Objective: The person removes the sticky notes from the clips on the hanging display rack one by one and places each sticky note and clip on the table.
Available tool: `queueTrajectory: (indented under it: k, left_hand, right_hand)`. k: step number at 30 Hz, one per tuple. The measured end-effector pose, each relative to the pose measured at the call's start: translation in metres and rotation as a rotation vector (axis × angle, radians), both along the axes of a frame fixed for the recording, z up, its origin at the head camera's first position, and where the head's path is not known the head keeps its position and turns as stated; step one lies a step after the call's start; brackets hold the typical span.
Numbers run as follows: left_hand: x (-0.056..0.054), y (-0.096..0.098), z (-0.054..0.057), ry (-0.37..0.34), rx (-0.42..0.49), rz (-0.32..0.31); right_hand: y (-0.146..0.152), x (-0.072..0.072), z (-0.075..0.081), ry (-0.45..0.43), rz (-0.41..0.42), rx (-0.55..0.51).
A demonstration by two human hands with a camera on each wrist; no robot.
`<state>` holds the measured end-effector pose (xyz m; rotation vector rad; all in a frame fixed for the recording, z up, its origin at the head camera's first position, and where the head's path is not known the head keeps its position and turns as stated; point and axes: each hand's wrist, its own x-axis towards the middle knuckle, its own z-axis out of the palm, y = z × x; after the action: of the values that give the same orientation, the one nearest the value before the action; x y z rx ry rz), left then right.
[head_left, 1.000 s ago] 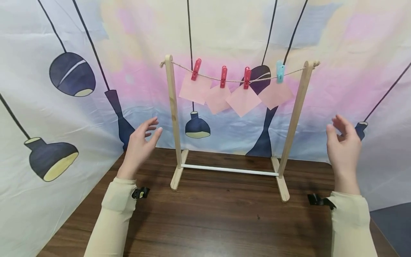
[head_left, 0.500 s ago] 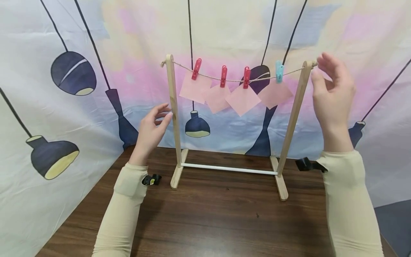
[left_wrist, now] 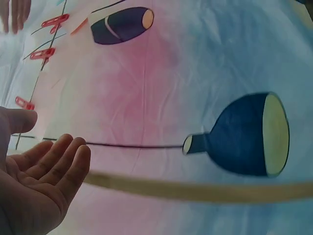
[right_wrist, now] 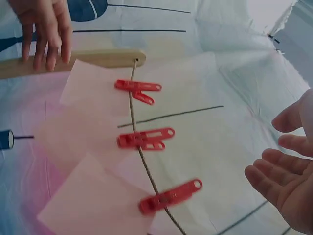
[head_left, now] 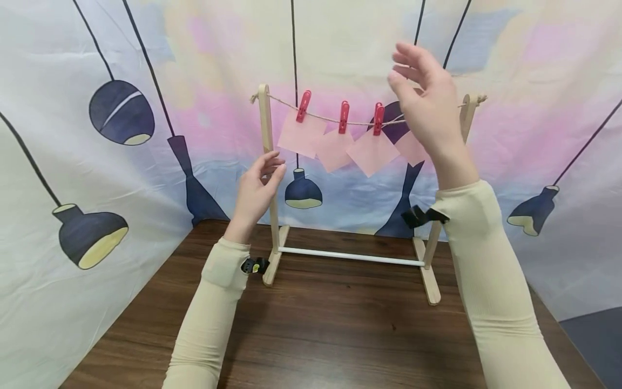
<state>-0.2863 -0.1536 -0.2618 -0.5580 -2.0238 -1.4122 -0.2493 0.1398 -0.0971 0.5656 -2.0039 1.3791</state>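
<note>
Several pink paper squares [head_left: 373,153] hang from a twine line [head_left: 320,117] strung between two wooden posts. Red clothespins hold three of them: a left one [head_left: 303,106], a middle one [head_left: 344,117] and a right one [head_left: 378,119]. Over the line's right part is my right hand [head_left: 430,102], fingers loosely bent and holding nothing. It covers the blue clothespin seen earlier and part of the rightmost paper [head_left: 412,148]. My left hand [head_left: 257,192], relaxed and holding nothing, is beside the left post [head_left: 266,121]; whether it touches cannot be told.
The wooden stand's feet [head_left: 427,281] rest on a brown table [head_left: 340,335], joined by a white rod [head_left: 350,256]. Behind hangs a cloth [head_left: 218,65] printed with lamps. Black wrist straps [head_left: 255,265] sit on both sleeves.
My right hand has risen and swung left, from right of the stand to over the line's right part. My left hand has moved right and slightly up to the left post.
</note>
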Motion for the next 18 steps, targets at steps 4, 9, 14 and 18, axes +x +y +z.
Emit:
queueTrajectory:
  k: [4,9,14,18]
  left_hand:
    - [-0.006,0.011,-0.002,-0.019,0.069,-0.04]
    - [-0.015,0.024,-0.003,-0.034,0.221,-0.134]
    - [-0.018,0.034,-0.003,-0.02,0.319,-0.144]
    - [-0.02,0.04,0.0,-0.031,0.44,-0.192]
  right_hand:
    - [-0.017,-0.008,0.005,-0.042,0.081,0.031]
    - [-0.036,-0.021,0.005,-0.103,0.139,0.106]
    - [-0.053,-0.03,0.002,-0.154,0.157,0.216]
    - [-0.064,-0.034,0.002,-0.187,0.137,0.297]
